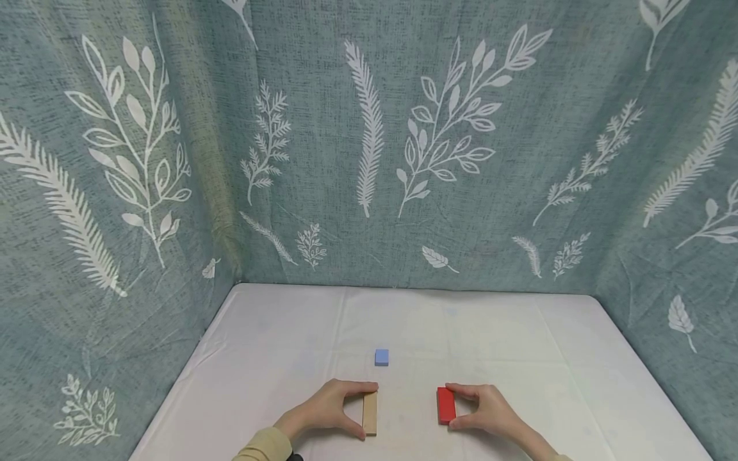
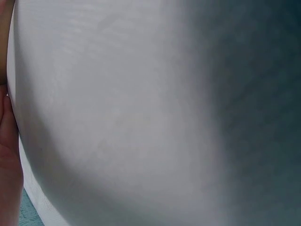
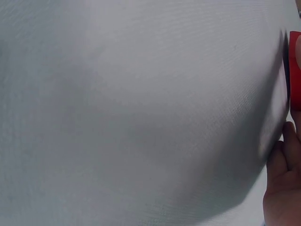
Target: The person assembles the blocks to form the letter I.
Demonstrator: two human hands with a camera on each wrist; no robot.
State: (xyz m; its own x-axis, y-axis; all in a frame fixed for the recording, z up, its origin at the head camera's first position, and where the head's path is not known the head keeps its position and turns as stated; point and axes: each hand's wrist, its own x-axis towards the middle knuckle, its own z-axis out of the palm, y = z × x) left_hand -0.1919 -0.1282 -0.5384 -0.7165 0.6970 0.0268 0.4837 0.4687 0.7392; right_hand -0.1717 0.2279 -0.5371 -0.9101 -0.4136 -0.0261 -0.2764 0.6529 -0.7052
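Note:
My left hand (image 1: 327,408) pinches a long, plain wooden block (image 1: 370,416) by its two ends, thumb at the near end and fingers at the far one. To the right, a red rectangular block (image 1: 446,406) is held the same way by my right hand (image 1: 485,411). A gap of white cloth separates the two blocks. Beyond the wooden block lies a small blue block (image 1: 382,357), touched by neither hand. In the right wrist view, the red block (image 3: 295,75) shows at the right edge; the left wrist view has only part of the left hand (image 2: 8,160).
A white cloth (image 1: 507,339) covers the table under the blocks. Green-grey curtains (image 1: 323,128) with white leaf prints stand behind the table and along both sides.

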